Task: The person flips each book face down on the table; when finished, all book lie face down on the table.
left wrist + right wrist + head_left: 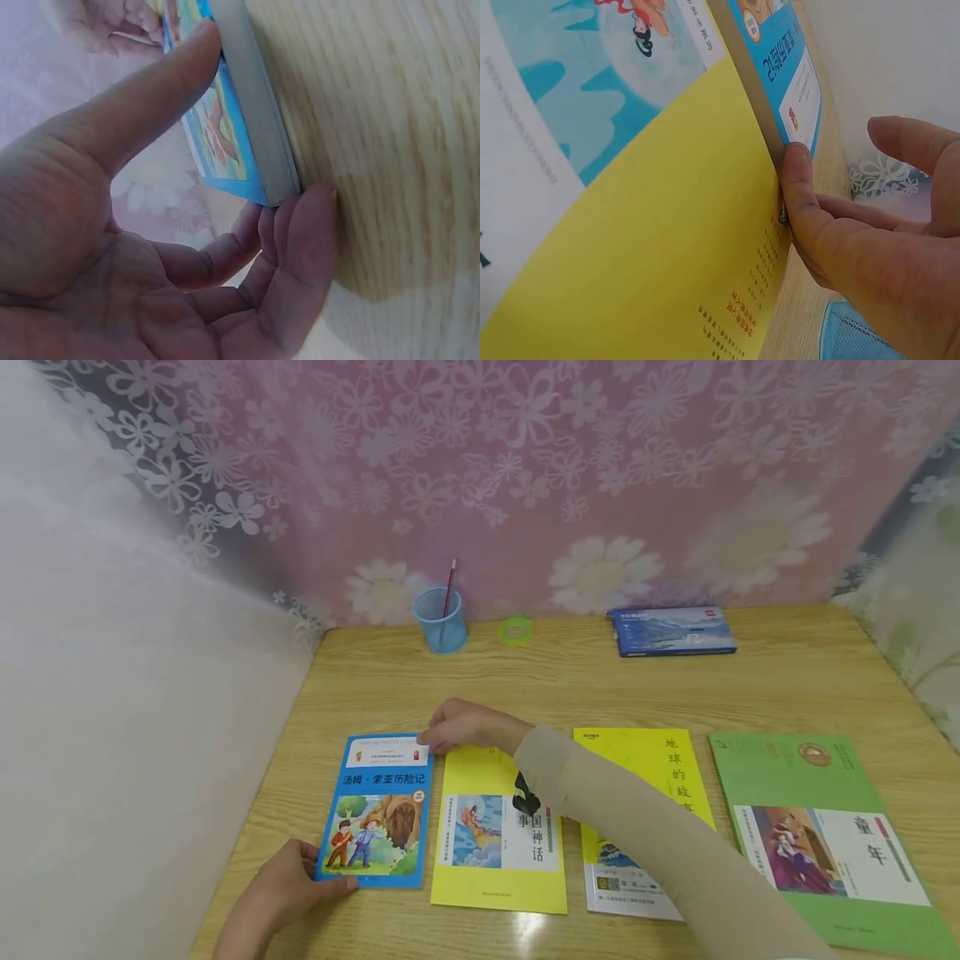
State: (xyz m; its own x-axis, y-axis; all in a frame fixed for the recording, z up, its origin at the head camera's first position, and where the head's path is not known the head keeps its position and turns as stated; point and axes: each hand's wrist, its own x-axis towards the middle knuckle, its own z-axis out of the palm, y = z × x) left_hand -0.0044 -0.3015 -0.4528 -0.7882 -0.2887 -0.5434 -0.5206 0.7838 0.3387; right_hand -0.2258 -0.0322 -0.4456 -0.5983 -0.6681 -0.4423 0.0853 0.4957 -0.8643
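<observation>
A blue book point(378, 810) with a cartoon cover lies on the wooden table at the left end of a row. My left hand point(281, 885) grips its lower left corner: the thumb touches the bottom edge, and the curled fingers point(307, 232) meet the side. At the top right corner is my right hand point(465, 727), one fingertip point(798, 161) against that corner and another digit held apart from the book. Just right of the blue book lies a yellow book point(498, 893), partly hidden under my right forearm and sleeve.
Farther right lie another yellow book point(622, 760), partly covered by the sleeve, and a green book point(787, 777). Along the back stand a blue mesh cup point(441, 631) with a pencil, a green tape roll point(516, 631) and a blue box point(675, 632). A white wall point(135, 693) borders the left side.
</observation>
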